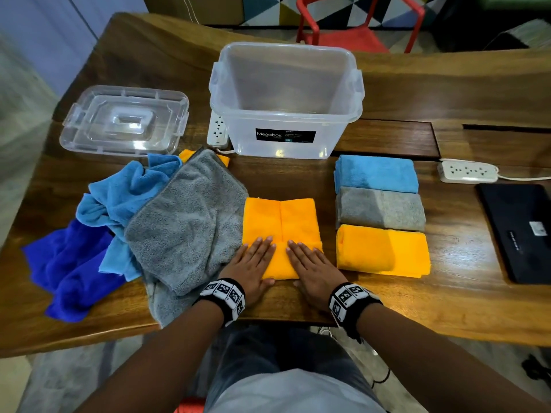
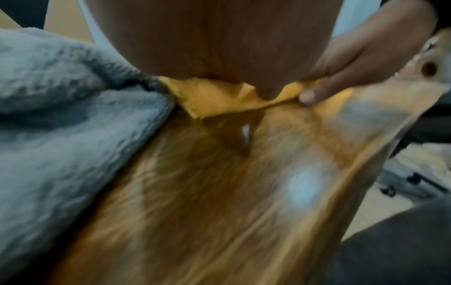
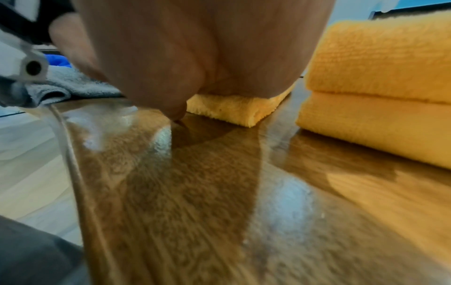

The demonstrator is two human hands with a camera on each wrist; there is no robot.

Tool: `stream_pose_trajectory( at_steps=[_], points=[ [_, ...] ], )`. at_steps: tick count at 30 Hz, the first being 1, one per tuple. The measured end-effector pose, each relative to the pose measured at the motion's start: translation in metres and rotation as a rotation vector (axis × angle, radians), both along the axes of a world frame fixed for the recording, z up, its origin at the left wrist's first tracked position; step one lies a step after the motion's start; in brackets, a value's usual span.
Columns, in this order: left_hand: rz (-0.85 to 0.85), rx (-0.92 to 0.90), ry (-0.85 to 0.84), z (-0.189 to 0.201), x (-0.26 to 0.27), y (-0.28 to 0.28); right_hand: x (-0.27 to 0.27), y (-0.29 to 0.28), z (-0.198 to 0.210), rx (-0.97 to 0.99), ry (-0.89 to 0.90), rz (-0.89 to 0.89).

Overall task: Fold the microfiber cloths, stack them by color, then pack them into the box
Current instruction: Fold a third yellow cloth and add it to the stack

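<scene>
We sit at a glossy dark wooden surface with a live edge. At twelve o'clock a red chair stands before a panel of coloured triangles. At ten o'clock rises a pale wall; light grey floor lies below us.

flat under both palms: orange cloth, partly folded, centre seam running away. just right of right hand: folded orange, grey, light blue cloths. left of left hand: unfolded heap. beyond fingertips: clear box, open.
</scene>
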State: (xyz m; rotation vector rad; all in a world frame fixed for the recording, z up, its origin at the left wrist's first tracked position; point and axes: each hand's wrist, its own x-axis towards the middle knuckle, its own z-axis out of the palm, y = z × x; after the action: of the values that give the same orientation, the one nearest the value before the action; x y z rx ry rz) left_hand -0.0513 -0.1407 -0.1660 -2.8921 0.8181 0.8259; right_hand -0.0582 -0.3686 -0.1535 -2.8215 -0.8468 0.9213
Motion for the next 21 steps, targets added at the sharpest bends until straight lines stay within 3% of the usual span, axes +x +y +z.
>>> stream_pose_trajectory(
  at_steps=[13, 21],
  points=[
    [-0.039, -0.032, -0.055, 0.004, -0.02, 0.022, 0.0, 0.002, 0.017, -0.039, -0.001, -0.01],
    [-0.009, 0.002, -0.093, 0.033, -0.02, 0.002, 0.001, 0.007, 0.035, -0.025, -0.032, -0.005]
  ],
)
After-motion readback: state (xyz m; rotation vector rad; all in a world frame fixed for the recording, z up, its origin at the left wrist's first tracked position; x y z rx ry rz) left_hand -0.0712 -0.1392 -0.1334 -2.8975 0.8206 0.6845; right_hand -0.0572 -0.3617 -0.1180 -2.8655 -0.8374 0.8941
